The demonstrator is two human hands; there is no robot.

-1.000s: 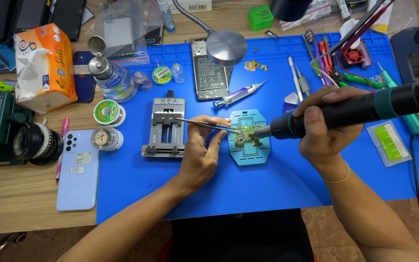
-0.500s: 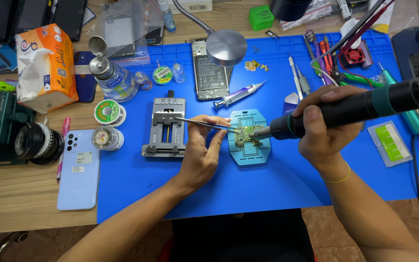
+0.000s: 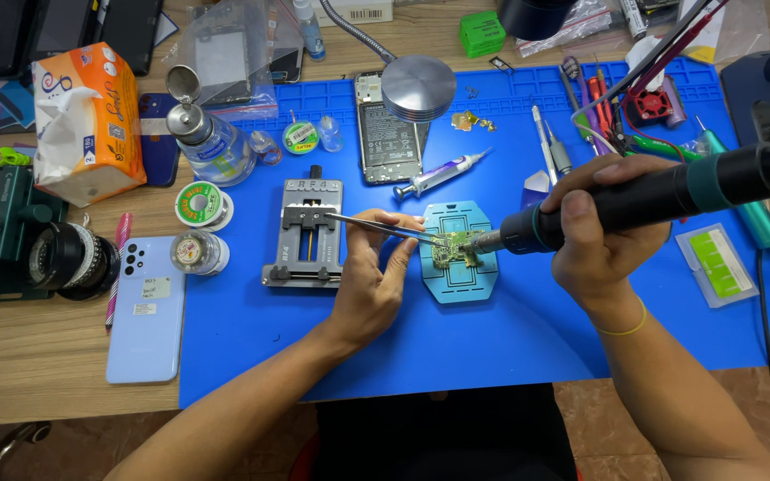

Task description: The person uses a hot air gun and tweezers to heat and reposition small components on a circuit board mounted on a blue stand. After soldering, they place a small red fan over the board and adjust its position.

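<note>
Left hand (image 3: 376,285) pinching tweezers (image 3: 376,228) onto circuit board (image 3: 456,248); right hand (image 3: 603,227) fisting hot-air handle (image 3: 634,200), nozzle touching the board. Lingering heat risks scorching it or shifting tiny parts.

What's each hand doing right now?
Left hand: closed on tweezers, tips at the circuit board.
Right hand: closed around the black hot-air handle.

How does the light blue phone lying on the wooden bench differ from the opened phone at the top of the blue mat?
The light blue phone lies on the bare wood, left of the blue mat; the opened phone lies on the mat. The light blue phone has its back cover on, with camera lenses and small stickers showing; the opened phone has its insides exposed. The light blue phone looks larger. Both lie flat, away from both hands.
</note>
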